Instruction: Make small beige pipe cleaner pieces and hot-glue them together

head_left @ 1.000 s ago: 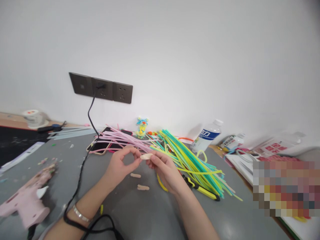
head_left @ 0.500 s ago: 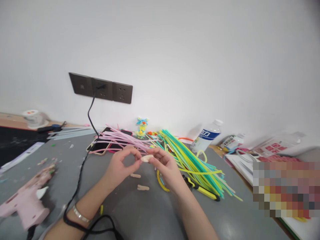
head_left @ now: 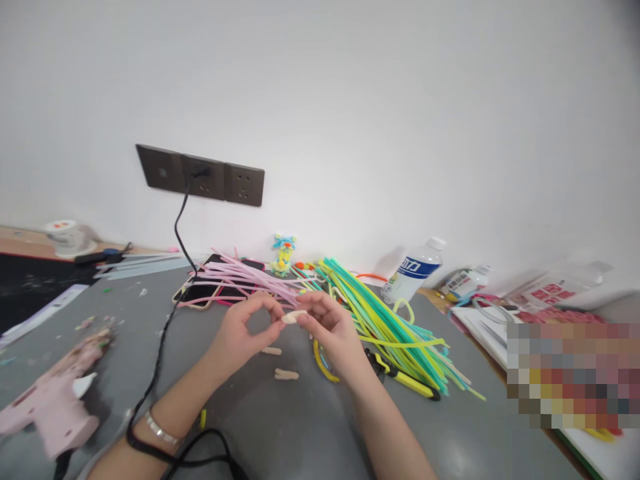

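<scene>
Between the fingertips of my left hand (head_left: 253, 327) and my right hand (head_left: 330, 327) is a small cream-coloured piece (head_left: 294, 317), fuzzy like a bent pipe cleaner. Each hand pinches one end of it above the table. On the grey tabletop below lie two more small beige pieces, a short straight one (head_left: 271, 351) partly behind my left hand and a folded one (head_left: 287, 375). Close behind my hands is a bundle of pink pipe cleaners (head_left: 240, 277). Yellow-handled pliers (head_left: 407, 383) and a yellow ring-shaped piece (head_left: 323, 362) lie beside my right hand.
Green and yellow pipe cleaners (head_left: 380, 320) spread at right. A pink glue gun (head_left: 60, 400) lies at left. A black cord (head_left: 163, 333) runs from the wall socket (head_left: 203, 177) across my left forearm. A bottle (head_left: 415, 270) and a small pipe-cleaner figure (head_left: 283, 253) stand by the wall.
My hands keep their pinch on the cream piece, which has tilted very slightly. The view has shifted a little; the other things lie as before.
</scene>
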A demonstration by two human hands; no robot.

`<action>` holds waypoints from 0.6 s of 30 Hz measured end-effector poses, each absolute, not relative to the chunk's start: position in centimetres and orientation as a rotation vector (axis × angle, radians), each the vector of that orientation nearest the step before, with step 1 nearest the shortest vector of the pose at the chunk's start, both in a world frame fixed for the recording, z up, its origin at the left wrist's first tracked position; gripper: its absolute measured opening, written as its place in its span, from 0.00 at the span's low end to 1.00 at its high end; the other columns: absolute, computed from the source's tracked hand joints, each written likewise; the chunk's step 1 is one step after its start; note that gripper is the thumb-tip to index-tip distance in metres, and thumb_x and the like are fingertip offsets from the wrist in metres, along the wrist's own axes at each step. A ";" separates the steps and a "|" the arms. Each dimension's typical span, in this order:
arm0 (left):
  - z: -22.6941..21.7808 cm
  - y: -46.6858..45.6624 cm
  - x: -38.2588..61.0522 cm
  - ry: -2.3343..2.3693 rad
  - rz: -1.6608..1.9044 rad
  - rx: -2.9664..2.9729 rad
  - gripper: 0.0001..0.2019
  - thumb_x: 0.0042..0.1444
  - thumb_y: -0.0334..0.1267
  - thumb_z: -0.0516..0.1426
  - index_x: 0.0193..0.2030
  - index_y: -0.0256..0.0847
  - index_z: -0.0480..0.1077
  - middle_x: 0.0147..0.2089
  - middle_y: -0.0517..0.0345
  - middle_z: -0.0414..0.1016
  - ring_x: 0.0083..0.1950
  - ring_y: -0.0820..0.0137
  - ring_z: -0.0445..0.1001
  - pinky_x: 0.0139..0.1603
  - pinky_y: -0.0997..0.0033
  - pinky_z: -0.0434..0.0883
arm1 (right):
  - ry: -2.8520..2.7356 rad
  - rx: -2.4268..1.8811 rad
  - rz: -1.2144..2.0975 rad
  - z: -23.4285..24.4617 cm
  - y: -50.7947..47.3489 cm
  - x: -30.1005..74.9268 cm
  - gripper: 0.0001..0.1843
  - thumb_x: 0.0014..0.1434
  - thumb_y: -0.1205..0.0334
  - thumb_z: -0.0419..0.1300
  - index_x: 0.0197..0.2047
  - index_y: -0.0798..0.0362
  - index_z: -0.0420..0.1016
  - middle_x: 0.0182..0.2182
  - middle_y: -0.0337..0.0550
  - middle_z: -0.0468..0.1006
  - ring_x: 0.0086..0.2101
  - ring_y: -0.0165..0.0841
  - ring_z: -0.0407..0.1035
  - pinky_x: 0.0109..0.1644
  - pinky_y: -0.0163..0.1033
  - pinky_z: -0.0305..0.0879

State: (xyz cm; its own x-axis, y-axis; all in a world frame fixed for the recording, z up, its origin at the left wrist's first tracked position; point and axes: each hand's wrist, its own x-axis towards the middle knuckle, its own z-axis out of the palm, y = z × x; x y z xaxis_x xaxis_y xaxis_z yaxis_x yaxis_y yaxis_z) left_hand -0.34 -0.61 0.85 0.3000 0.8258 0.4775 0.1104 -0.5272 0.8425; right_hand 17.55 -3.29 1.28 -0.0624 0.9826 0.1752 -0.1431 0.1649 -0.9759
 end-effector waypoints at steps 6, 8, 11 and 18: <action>0.5 -0.5 -0.4 0.792 1.268 1.798 0.02 0.54 0.34 0.60 0.34 0.40 0.71 0.33 0.58 0.75 0.38 0.68 0.74 0.42 0.70 0.70 | -1.207 -0.956 1.241 1.2 -3.2 17.5 0.21 0.53 0.48 0.70 0.44 0.50 0.71 0.32 0.42 0.80 0.33 0.36 0.73 0.37 0.39 0.63; 0.3 -0.4 -0.4 0.788 1.257 1.772 0.05 0.55 0.36 0.61 0.37 0.40 0.73 0.35 0.56 0.76 0.40 0.66 0.74 0.44 0.69 0.71 | -1.241 -0.969 1.188 1.1 -3.2 17.5 0.20 0.54 0.51 0.69 0.45 0.50 0.71 0.33 0.42 0.80 0.34 0.36 0.73 0.38 0.40 0.63; 0.0 -0.3 -0.3 0.777 1.228 1.757 0.07 0.55 0.37 0.61 0.39 0.40 0.74 0.38 0.54 0.78 0.43 0.65 0.75 0.47 0.68 0.70 | -1.340 -0.997 0.989 1.0 -3.4 17.4 0.16 0.55 0.57 0.69 0.44 0.50 0.72 0.33 0.41 0.78 0.35 0.35 0.71 0.39 0.40 0.64; 0.3 -0.5 -0.2 0.765 1.201 1.747 0.05 0.54 0.37 0.63 0.37 0.39 0.75 0.36 0.54 0.79 0.41 0.64 0.76 0.45 0.67 0.71 | -1.517 -1.012 0.702 1.0 -3.7 17.5 0.11 0.56 0.63 0.68 0.43 0.48 0.75 0.36 0.41 0.77 0.35 0.35 0.69 0.41 0.40 0.65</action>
State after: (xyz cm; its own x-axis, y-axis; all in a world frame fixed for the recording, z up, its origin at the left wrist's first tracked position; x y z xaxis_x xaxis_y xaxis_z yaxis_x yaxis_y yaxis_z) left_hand -0.19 -0.48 0.33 0.3486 0.8428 0.4102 0.0158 -0.4429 0.8964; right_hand 17.45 -3.67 1.04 -0.0050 0.8856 0.4643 0.2196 0.4540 -0.8635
